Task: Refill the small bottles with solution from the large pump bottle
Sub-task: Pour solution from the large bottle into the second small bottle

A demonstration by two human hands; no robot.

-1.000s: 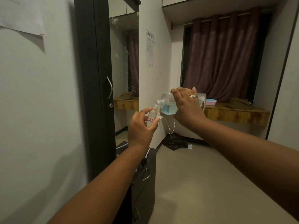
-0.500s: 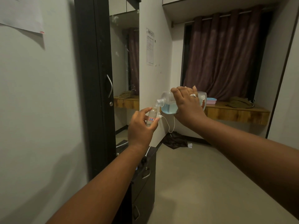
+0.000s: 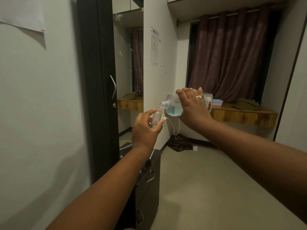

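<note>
My left hand (image 3: 146, 128) is wrapped around the small clear plastic bottle with a red-and-white label (image 3: 156, 119), holding it nearly upright, mouth tipped slightly toward my right. My right hand (image 3: 192, 110) clasps the large clear bottle of blue solution (image 3: 174, 107) from above, lying almost sideways just right of the small one, its threaded neck pointing left and a little down, just over that mouth. I should tip slowly, keep the mouths aligned, and stop before it brims over.
</note>
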